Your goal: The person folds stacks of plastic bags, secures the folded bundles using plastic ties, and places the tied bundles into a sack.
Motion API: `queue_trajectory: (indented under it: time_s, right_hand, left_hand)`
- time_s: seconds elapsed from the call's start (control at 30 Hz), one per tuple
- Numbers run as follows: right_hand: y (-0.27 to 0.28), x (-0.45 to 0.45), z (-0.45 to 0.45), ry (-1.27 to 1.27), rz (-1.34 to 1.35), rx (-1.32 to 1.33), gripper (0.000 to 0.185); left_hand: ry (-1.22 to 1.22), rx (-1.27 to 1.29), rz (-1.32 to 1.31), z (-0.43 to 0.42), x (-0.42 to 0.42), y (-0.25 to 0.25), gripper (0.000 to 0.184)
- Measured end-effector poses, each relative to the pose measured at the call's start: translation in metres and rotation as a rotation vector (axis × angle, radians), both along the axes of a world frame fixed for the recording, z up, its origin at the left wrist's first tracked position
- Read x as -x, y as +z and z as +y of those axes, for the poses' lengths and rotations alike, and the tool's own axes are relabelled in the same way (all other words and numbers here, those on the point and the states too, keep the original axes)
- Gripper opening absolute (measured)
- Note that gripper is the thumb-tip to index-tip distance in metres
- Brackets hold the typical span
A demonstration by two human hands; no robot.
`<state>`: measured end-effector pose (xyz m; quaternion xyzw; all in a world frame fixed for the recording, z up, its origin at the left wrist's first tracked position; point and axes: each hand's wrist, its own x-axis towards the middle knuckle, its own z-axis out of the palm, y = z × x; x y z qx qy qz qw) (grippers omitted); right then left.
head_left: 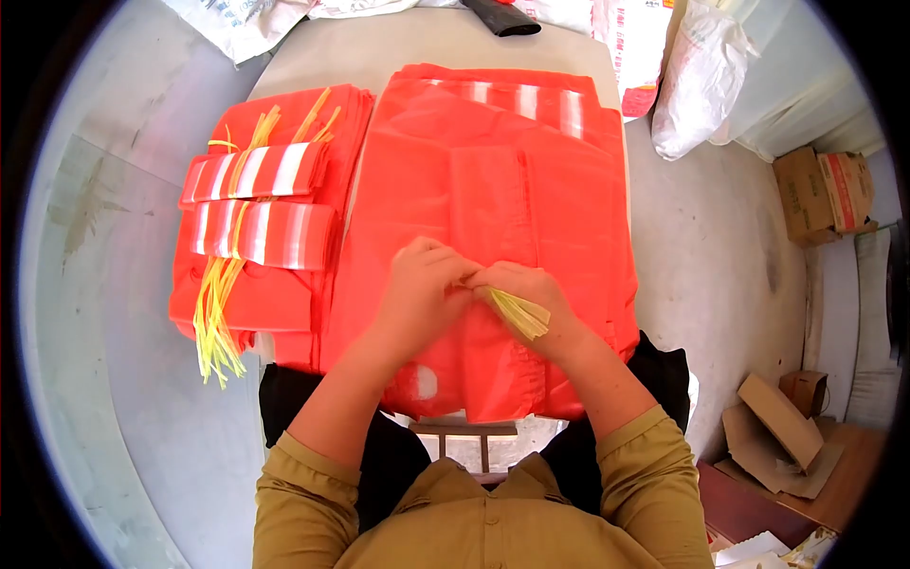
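your two hands met over the large red plastic stack (578, 228), fingertips touching near its middle. right hand (527, 292): fingers closed on a bunch of yellow strips (519, 313), the loose ends fanned out toward your wrist. left hand (425, 284): fingers curled in against the right fingertips; could not tell whether they gripped anything. the bunch sat above the red sheet, near your side of the table (327, 49). to your left, just beside, lay a smaller red stack (270, 308) bearing two striped red-and-white bundles (268, 233), with more yellow ties (218, 308) hanging past its near edge. cardboard boxes (823, 197) stood well apart, off to your right.
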<state>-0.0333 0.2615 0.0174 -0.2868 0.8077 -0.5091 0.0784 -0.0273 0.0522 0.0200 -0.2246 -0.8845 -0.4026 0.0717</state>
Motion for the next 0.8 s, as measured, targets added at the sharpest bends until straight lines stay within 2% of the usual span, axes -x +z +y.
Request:
queue_trajectory:
  time_s: [0.13,0.23,0.33,0.43,0.53,0.63,0.8]
  right_hand:
    - [-0.005,-0.004,-0.004,-0.108,-0.177,0.122,0.015]
    - [0.002,-0.003,-0.005,-0.220,-0.282,-0.049,0.015]
    - [0.000,-0.003,-0.005,-0.206,-0.365,0.120,0.018]
    - [0.010,-0.005,-0.006,-0.198,-0.197,-0.055,0.010]
    - [0.006,-0.005,-0.008,-0.153,0.146,-0.140,0.016]
    - [-0.001,-0.002,-0.013,-0.195,0.432,-0.071,0.023]
    - [0.000,0.000,-0.010,-0.180,0.498,-0.162,0.028]
  left_hand:
    - [0.095,-0.137,-0.202,0.005,-0.004,0.001,0.014]
    - [0.156,-0.227,-0.334,0.004,-0.006,-0.009,0.010]
    - [0.213,-0.328,-0.477,0.006,-0.008,-0.009,0.011]
    - [0.210,-0.374,-0.529,0.006,-0.009,-0.007,0.013]
    - [0.209,-0.385,-0.585,0.008,-0.010,0.001,0.014]
    - [0.217,-0.327,-0.578,0.008,-0.012,0.001,0.014]
    - [0.223,-0.132,-0.427,0.012,-0.017,0.010,0.015]
